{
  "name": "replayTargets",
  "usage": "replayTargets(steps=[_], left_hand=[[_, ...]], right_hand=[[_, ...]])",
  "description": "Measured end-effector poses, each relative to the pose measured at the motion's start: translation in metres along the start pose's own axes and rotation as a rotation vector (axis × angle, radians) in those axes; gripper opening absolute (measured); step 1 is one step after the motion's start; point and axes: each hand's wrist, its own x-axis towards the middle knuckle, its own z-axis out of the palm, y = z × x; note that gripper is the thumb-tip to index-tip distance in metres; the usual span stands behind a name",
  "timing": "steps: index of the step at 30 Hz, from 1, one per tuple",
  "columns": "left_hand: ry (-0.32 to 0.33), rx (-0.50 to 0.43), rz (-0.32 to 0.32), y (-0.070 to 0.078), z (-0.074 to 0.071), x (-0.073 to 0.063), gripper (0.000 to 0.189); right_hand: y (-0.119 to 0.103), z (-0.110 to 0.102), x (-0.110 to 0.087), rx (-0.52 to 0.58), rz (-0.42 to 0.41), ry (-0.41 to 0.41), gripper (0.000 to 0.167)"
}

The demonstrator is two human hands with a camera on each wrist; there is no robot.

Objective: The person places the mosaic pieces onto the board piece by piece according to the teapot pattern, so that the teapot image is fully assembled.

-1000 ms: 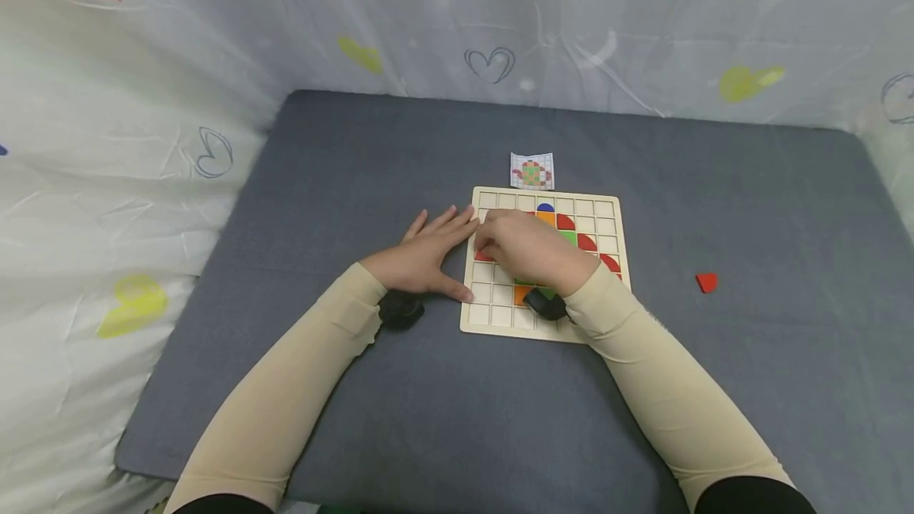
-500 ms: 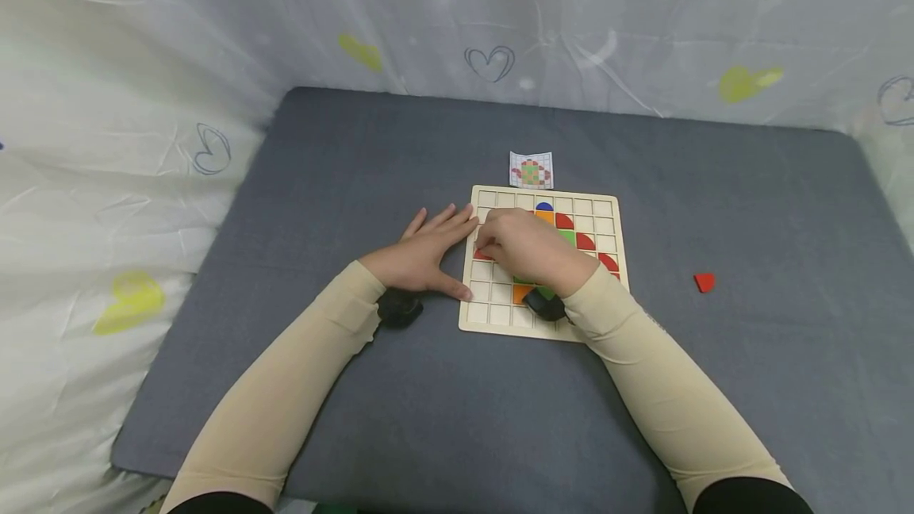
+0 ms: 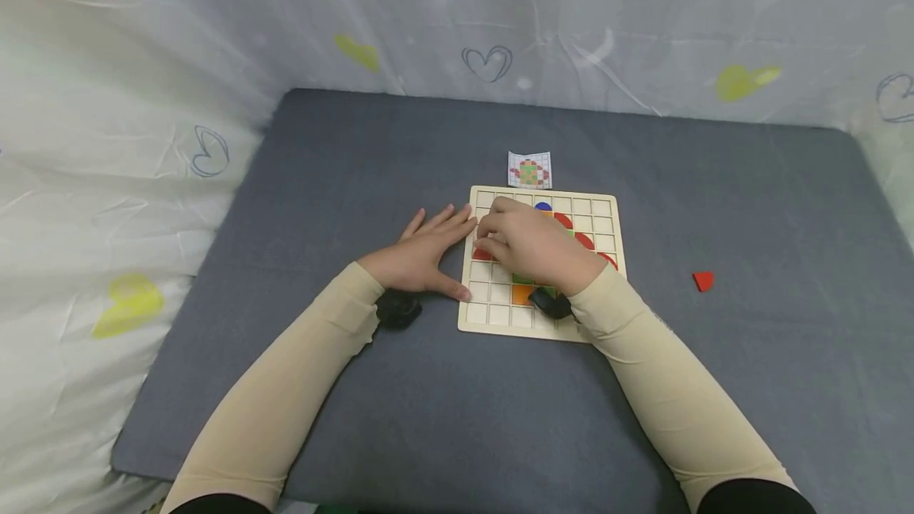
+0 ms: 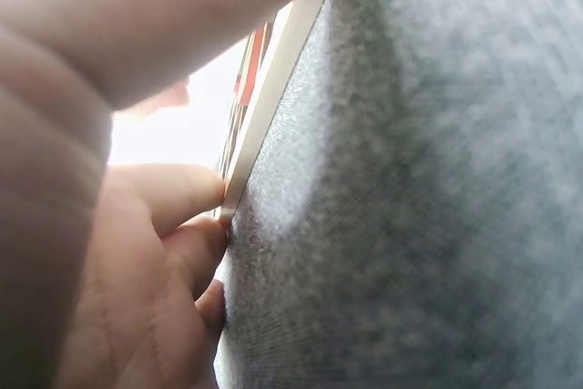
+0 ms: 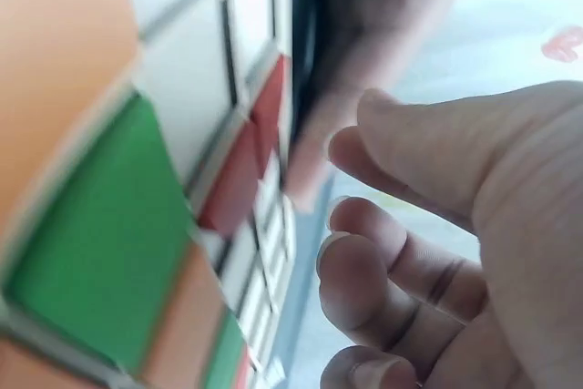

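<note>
A wooden grid board (image 3: 493, 316) lies on the table, partly filled with coloured tiles. My left hand (image 3: 421, 256) lies with fingers spread, its thumb and fingertips against the board's left edge; in the left wrist view the fingers touch the board's rim (image 4: 264, 116). Over the board's left half hovers my right hand (image 3: 543, 248), fingers loosely bent. The right wrist view shows nothing between those fingers, which stand just off two red tiles (image 5: 232, 179). Near them sit a green tile (image 5: 105, 243) and an orange tile (image 5: 64, 61). Several tiles are hidden under the right hand.
A small pattern card (image 3: 529, 170) lies just behind the board. One loose red piece (image 3: 703, 281) rests on the dark grey tabletop (image 3: 778, 205) to the right. A printed curtain (image 3: 607, 6) hangs around the table's back and left.
My right hand has risen slightly and its bunched fingers have spread apart over the board. The left hand stays in place at the board's edge.
</note>
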Motion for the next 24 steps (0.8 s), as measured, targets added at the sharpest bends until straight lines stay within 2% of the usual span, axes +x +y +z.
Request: replayTargets(steps=[4,13,20,24], left_hand=[[0.010,0.006,0.000,0.000,0.002,0.001,0.125],[0.018,-0.001,0.004,0.002,0.003,0.003,0.124],[0.022,-0.008,-0.021,0.002,0.003,0.001,0.125],[0.028,-0.019,-0.013,0.003,0.003,0.001,0.125]], right_hand=[[0.004,-0.010,-0.005,-0.015,0.022,0.013,0.014],[0.014,-0.032,-0.024,-0.021,0.090,-0.024,0.016],[0.020,-0.038,-0.044,-0.030,0.149,-0.049,0.016],[0.025,-0.040,-0.057,-0.032,0.181,-0.051,0.016]])
